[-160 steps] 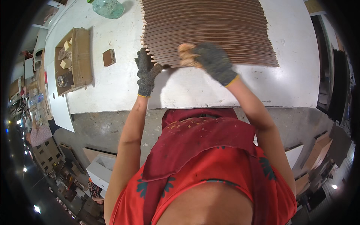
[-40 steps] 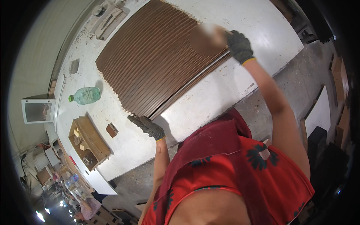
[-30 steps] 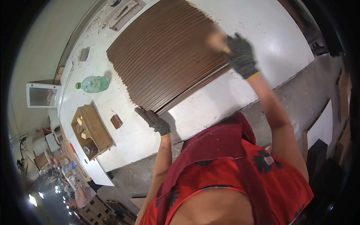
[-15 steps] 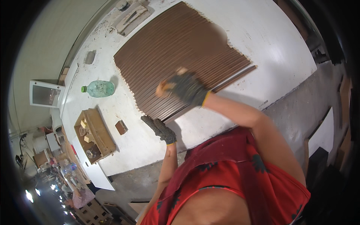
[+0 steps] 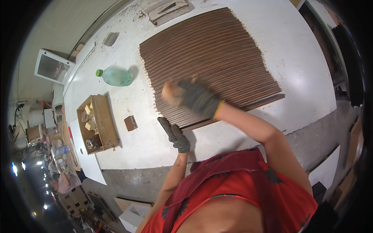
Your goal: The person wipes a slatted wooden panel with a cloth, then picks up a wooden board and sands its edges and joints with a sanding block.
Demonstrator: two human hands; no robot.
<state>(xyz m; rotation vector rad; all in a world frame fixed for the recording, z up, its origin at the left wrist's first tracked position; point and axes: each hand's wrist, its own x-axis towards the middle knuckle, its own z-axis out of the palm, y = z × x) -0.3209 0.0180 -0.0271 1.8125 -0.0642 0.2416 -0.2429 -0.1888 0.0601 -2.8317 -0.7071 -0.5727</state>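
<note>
Hands, two, both in dark knitted gloves with yellow cuffs. Left hand (image 5: 175,136): at the near left corner of the strips, against their ends; fingers out straight, thumb apart from them, nothing clenched. Right hand (image 5: 200,97): over the left part of the strips, blurred; fingers closed around one tan wad (image 5: 169,93), its material too blurred to tell.

Strips (image 5: 210,46), brown, long and narrow, many, packed too closely to count: laid side by side as one sheet in the middle of the white table (image 5: 307,62), pale ends uneven along both sides. A dark line runs along the near edge of the sheet.

Bottle (image 5: 116,76), one, clear green with a green cap: left of the strips, apart from them, cap toward the left.

Cardboard box (image 5: 107,122), one, open: at the table's left side, holding at least two pale yellow blocks (image 5: 90,125) and one round-ended item (image 5: 92,143), kind unclear.

Small brown block (image 5: 130,123), one: between box and left hand, touching neither.

Grey block (image 5: 111,39), one: beyond the bottle.

Pale tray (image 5: 171,15), one, with one dark narrow tool (image 5: 167,7) on it: beyond the strips.

Apron (image 5: 221,165), one, dark red: worn by the person, over a red top.
</note>
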